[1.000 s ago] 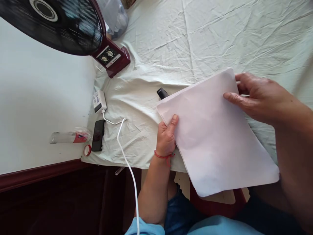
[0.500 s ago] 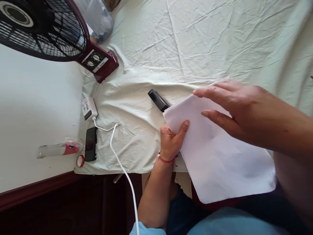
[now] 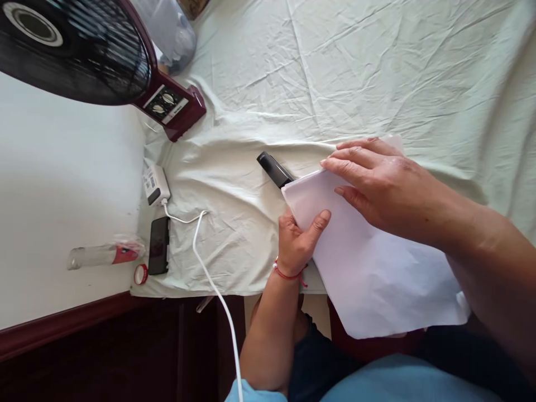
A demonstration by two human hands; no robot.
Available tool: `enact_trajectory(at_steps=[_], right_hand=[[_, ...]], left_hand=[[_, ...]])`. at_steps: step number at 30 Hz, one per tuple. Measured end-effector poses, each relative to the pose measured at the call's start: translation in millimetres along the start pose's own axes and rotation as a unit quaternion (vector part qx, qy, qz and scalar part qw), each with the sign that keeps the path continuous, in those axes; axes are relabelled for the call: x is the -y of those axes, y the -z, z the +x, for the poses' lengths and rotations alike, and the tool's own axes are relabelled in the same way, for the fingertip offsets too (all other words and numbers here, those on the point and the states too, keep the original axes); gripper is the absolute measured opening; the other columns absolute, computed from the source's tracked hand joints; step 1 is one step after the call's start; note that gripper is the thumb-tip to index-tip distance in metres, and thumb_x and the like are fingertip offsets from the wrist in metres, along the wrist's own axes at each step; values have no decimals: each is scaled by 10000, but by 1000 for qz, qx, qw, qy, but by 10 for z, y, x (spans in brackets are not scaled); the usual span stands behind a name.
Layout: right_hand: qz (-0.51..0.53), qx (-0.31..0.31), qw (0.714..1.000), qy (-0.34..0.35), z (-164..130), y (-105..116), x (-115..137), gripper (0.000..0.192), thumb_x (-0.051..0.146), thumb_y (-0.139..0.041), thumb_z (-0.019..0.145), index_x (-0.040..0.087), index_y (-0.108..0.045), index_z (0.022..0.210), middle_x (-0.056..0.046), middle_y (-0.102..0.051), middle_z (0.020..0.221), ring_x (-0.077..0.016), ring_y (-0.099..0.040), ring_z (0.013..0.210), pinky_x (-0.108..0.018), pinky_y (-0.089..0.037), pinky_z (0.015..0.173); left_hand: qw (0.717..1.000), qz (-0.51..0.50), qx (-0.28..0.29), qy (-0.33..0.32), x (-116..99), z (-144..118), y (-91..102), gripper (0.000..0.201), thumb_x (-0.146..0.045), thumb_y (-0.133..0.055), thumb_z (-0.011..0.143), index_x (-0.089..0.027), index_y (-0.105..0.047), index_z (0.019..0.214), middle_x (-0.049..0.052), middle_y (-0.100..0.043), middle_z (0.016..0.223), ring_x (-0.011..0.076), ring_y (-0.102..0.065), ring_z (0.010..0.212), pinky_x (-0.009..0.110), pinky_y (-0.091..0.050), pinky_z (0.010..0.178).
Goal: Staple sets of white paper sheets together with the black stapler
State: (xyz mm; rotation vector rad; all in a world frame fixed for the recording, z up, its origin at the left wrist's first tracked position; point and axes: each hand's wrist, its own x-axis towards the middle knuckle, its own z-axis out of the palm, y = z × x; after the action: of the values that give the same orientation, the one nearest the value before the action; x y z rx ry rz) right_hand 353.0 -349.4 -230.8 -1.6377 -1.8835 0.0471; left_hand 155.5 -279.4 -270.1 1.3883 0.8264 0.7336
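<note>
A stack of white paper sheets (image 3: 368, 279) lies slanted over the table edge, its lower part hanging towards my lap. My left hand (image 3: 299, 240), with a red string bracelet at the wrist, grips the stack's left edge, thumb on top and fingers underneath. My right hand (image 3: 371, 176) rests over the upper edge of the sheets, fingers stretched out and thumb apart. A black stapler (image 3: 274, 168) lies just beyond the top left corner, its near end hidden by the paper.
A pale cloth (image 3: 352, 72) covers the table. At the left are a dark red fan (image 3: 180, 111), a white adapter (image 3: 154, 184) with a white cable (image 3: 213, 282), a phone (image 3: 159, 245), a tape roll (image 3: 140, 273) and a glass bottle (image 3: 98, 255). Behind the fan stands a clear plastic container (image 3: 178, 42).
My right hand has moved left and settled along the upper edge of the sheets. The lower end of the paper has shifted up slightly. My left hand keeps its grip.
</note>
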Motion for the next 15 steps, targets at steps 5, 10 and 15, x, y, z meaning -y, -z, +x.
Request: enact_trajectory(at_steps=[5,10,15], right_hand=[[20,-53,998,15,18,-42,24,353,125,-506,1043,153,-681,1348,-141,-725,1342,-296,-654,1318,-500,-542,1148],[41,-77,996,21,33,-59,35,265,150,-549,1044,219,-746,1208,-99,-735,1251,-279,-641,1291,-505,-531,1134],[49,-85,995,13,28,-111,4,221,183,-594,1045,234,-776,1159,-97,-728,1213,-278,-625,1262,-482,-558,1063]], left_hand=[[998,-39,-41,34,40,46,-6,414,-443,-927,827,-169,-785,1103,89,-842,1015,219,-804,857,327,-678,793],[998,-42,-48,23,35,48,-48,326,-407,-923,840,-177,-828,1051,58,-840,958,170,-775,789,267,-656,721],[999,-29,-45,7,45,34,-60,334,-409,-911,856,-199,-846,1106,60,-854,1018,184,-790,839,290,-667,762]])
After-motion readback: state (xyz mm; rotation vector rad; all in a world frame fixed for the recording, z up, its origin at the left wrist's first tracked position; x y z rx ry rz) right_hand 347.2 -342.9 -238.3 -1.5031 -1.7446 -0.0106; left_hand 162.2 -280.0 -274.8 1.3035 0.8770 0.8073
